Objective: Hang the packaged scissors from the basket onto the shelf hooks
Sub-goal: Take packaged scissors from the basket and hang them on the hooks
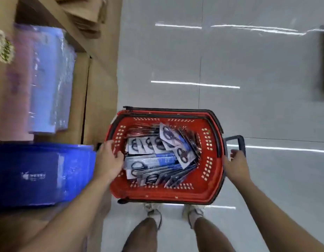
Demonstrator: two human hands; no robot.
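Glossy grey floor tiles [248, 60] were seen from above, streaked with the reflections of strip lights. The packaged scissors [157, 160] were heaped inside a red basket [175, 194] that was set on the floor just ahead of a pair of pale shoes [154, 213]. The packs were piled loosely. A row was fanned toward the far left, one was tilted across the top, and the nearest were laid flat with their long axes running roughly left to right.

The left hand [108, 159] was placed at the basket's left rim, its fingers [119, 154] curled over that rim and touching, or all but touching, the left end of a flat pack. Blur hid whether a pack was pinched. The right hand [236, 162] was kept outside the right wall, its fingers wrapped round the black handle [242, 142]. The scissors therefore lay immediately to the right of the left fingers, and the left hand was judged the nearer for a first pick.

A wooden shelf [101, 88] was ranged along the left, loaded with blue boxes [39, 173] and plastic-wrapped packs [48, 79]. No hooks could be made out.
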